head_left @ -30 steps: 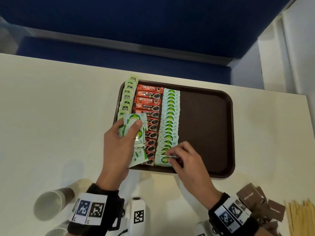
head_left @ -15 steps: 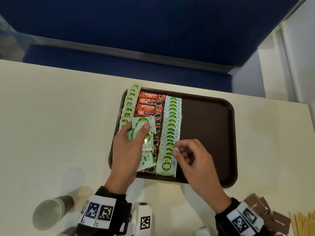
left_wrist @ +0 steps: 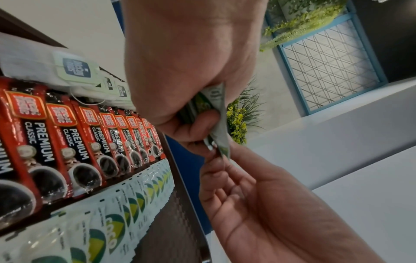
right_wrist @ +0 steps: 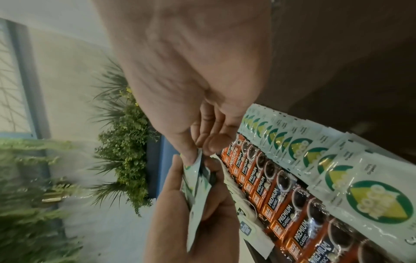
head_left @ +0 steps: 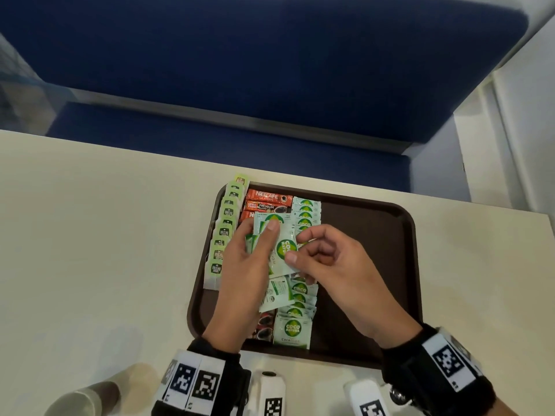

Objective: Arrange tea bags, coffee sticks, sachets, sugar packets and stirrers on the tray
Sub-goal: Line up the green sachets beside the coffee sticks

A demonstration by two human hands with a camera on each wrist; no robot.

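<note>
Brown plastic tray [head_left: 402, 265] sits on the pale table [head_left: 90, 235] before us, its left part filled with three rows: green-tagged tea bags [head_left: 223, 232] at the left edge, red coffee sticks [head_left: 265, 202] beside them, and white-and-green sachets [head_left: 295, 313] next. Above the rows, our left hand [head_left: 243, 283] grips a fanned stack of sachets [head_left: 274, 244], thumb pressed on top and fingers curled under. Our right hand [head_left: 336, 274] pinches the top sachet [head_left: 285, 253] of that stack between thumb and forefinger, the other fingers loosely curled. A paper cup [head_left: 87, 397] lies near our left wrist.
</note>
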